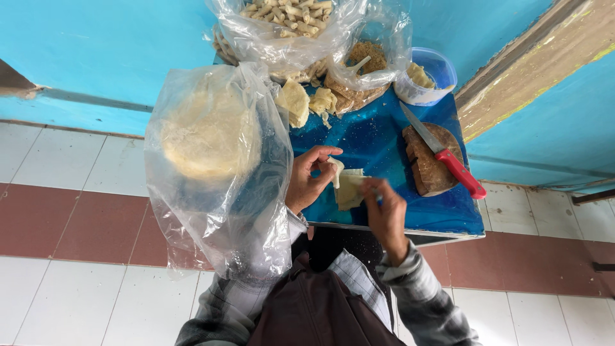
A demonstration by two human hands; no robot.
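Folding a pale wrapper [349, 189] at the surface's [442, 214] near edge, we pinch it with left hand [307, 179] and right hand [386, 214] (fingers clenched on it).

Bare blue tabletop [378, 138] lies open ahead of your hands; a plastic bag [218, 166] crowds your left, a red-handled knife [442, 152] on a wooden block [428, 168] your right.

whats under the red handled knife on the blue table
The red-handled knife lies across a round brown wooden block on the blue table. Its blade tip reaches past the block toward a plastic tub. The block's surface directly beneath the blade is covered.
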